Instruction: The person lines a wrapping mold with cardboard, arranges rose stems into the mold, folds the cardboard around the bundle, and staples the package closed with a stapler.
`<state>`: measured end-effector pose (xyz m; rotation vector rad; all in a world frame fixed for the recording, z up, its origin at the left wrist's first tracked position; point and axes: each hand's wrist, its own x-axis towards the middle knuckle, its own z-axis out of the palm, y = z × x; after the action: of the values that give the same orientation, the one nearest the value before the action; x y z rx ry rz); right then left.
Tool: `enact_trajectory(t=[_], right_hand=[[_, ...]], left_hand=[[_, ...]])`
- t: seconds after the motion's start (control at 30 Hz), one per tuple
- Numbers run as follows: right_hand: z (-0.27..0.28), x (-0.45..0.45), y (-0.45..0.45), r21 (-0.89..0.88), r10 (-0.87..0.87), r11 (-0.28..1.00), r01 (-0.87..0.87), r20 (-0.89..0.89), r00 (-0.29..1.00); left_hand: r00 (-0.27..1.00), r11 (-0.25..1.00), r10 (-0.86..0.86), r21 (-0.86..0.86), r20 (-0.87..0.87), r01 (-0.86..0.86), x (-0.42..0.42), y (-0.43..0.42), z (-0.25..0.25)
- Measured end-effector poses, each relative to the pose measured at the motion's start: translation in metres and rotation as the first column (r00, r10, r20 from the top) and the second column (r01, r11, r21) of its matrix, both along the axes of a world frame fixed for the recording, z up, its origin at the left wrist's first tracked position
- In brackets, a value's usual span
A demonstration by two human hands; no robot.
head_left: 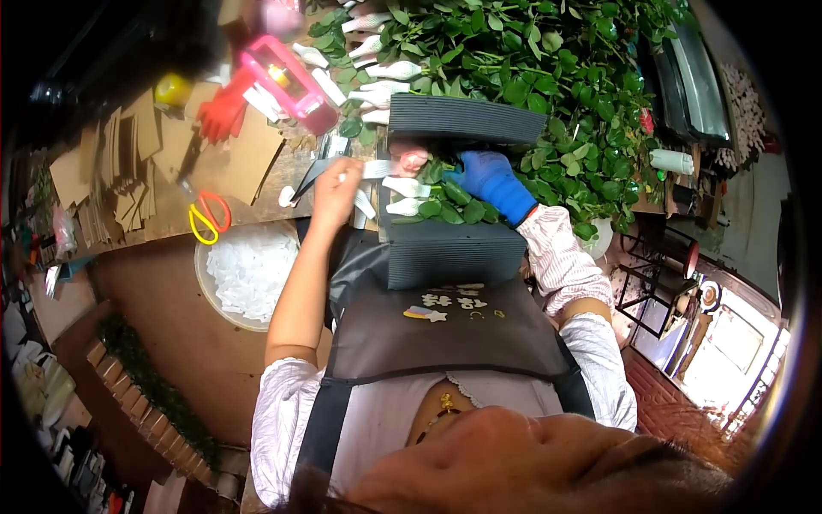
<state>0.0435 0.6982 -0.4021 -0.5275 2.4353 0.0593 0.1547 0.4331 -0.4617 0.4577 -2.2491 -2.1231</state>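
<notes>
My bare left hand (pixel 336 190) is closed in a pinch on a white net sleeve (pixel 377 169), which points at a pink rose (pixel 413 160). Just right of the rose, my right hand (pixel 497 182), in a blue glove, curls at the leafy stems; its fingertips are partly hidden among the leaves, so its hold is unclear. White-sleeved buds (pixel 407 187) lie below the rose. Dark ribbed blocks stand above (pixel 467 120) and below (pixel 457 259) these flowers.
Leafy stems (pixel 556 94) cover the upper right, with more white-sleeved buds (pixel 396 70) at their left. A pink basket (pixel 318 113), red glove (pixel 224 111), cardboard pieces (pixel 248 158) and scissors (pixel 212 212) lie at left. A bowl of white pieces (pixel 253 274) sits below the table edge.
</notes>
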Motion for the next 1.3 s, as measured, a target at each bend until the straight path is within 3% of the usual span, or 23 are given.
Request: enact_trajectory(t=[0.03,0.07,0.13,0.17,0.23,0.3,0.33,0.43,0.5,0.53,0.57,0.63,0.67,0.7,0.77,0.8,0.87,0.9,1.0,1.1,1.17,1.23,1.3], right_hand=[[0.004,0.0,0.001,-0.014,-0.003,1.0,0.004,0.024,1.0],[0.006,-0.001,0.003,-0.05,0.011,0.999,-0.008,0.063,0.998],[0.007,-0.003,0.008,-0.123,0.047,0.992,-0.031,0.129,0.991],[0.006,-0.001,0.006,-0.102,0.076,0.992,-0.068,0.078,0.994],[0.0,0.008,0.002,-0.051,0.127,0.99,-0.128,-0.019,0.992],[-0.012,0.006,0.001,0.018,0.142,0.99,-0.142,0.0,0.99],[-0.016,0.004,0.002,0.053,0.151,0.987,-0.152,0.01,0.988],[-0.02,0.007,0.004,0.059,0.16,0.986,-0.158,-0.029,0.987],[-0.019,0.008,0.009,0.007,0.189,0.982,-0.189,-0.055,0.98],[-0.014,0.008,0.01,-0.018,0.203,0.979,-0.205,-0.07,0.977],[-0.005,0.009,0.013,-0.054,0.183,0.98,-0.189,-0.1,0.978],[0.033,0.013,0.013,-0.122,0.154,0.977,-0.173,-0.156,0.976],[0.056,0.014,0.007,-0.181,0.082,0.977,-0.109,-0.149,0.985],[0.064,0.015,0.002,-0.243,0.134,0.957,-0.16,-0.12,0.984],[0.072,0.02,-0.006,-0.368,0.228,0.899,-0.237,-0.069,0.971],[0.077,0.021,-0.02,-0.297,0.317,0.911,-0.285,0.066,0.946],[0.065,0.025,-0.043,-0.095,0.427,0.904,-0.417,0.151,0.892],[0.057,0.026,-0.047,0.004,0.474,0.874,-0.485,0.204,0.856],[0.034,0.031,-0.047,0.056,0.513,0.847,-0.529,0.183,0.839],[0.031,0.033,-0.054,0.121,0.509,0.833,-0.539,0.212,0.834],[0.028,0.032,-0.055,0.104,0.518,0.832,-0.545,0.208,0.83],[0.025,0.033,-0.052,0.096,0.527,0.828,-0.553,0.205,0.825],[0.022,0.033,-0.051,0.087,0.539,0.823,-0.561,0.191,0.82]], left_hand=[[0.995,0.987,0.092,0.14,-0.047,-0.084,0.002,-0.004,0.006],[0.994,0.981,0.107,0.166,-0.026,-0.101,0.006,-0.011,-0.002],[0.984,0.994,-0.057,-0.078,0.17,0.071,0.008,-0.011,0.012],[0.954,0.969,-0.115,-0.181,0.276,0.17,0.007,-0.006,0.019],[0.967,0.856,-0.151,-0.462,0.205,0.232,0.005,0.019,0.026],[0.913,0.857,-0.299,-0.343,0.277,0.385,0.002,0.027,0.024],[0.917,0.88,-0.319,-0.285,0.242,0.381,0.002,0.027,0.019],[0.972,0.977,-0.154,-0.117,0.18,0.177,0.015,0.012,0.013],[0.955,0.992,0.081,0.071,0.285,-0.106,0.02,-0.022,0.023],[0.973,0.978,0.051,0.188,0.225,-0.095,0.024,-0.037,0.034],[0.984,0.994,0.083,0.055,0.158,-0.093,0.028,-0.038,0.033],[0.994,0.994,-0.097,-0.064,-0.051,0.094,0.042,-0.038,0.028],[0.936,0.981,-0.18,-0.016,0.302,0.194,0.049,-0.044,0.028],[0.941,0.946,-0.195,-0.201,0.275,0.255,0.043,-0.035,0.04],[0.964,0.913,-0.223,-0.316,0.148,0.26,0.034,-0.01,0.039],[0.914,0.858,-0.347,-0.323,0.211,0.4,0.026,-0.001,0.048],[0.782,0.743,-0.526,-0.267,0.335,0.614,0.011,0.008,0.041],[0.758,0.723,-0.548,-0.256,0.353,0.642,0.006,0.009,0.038],[0.721,0.669,-0.589,-0.28,0.365,0.688,0.002,0.008,0.038],[0.796,0.808,-0.515,-0.13,0.318,0.575,0.012,0.012,0.03],[0.826,0.882,-0.472,0.172,0.307,0.439,0.02,0.016,0.014],[0.873,0.874,-0.369,0.437,0.318,0.211,0.029,0.024,0.003],[0.897,0.843,-0.264,0.536,0.353,0.037,0.036,0.022,0.005]])
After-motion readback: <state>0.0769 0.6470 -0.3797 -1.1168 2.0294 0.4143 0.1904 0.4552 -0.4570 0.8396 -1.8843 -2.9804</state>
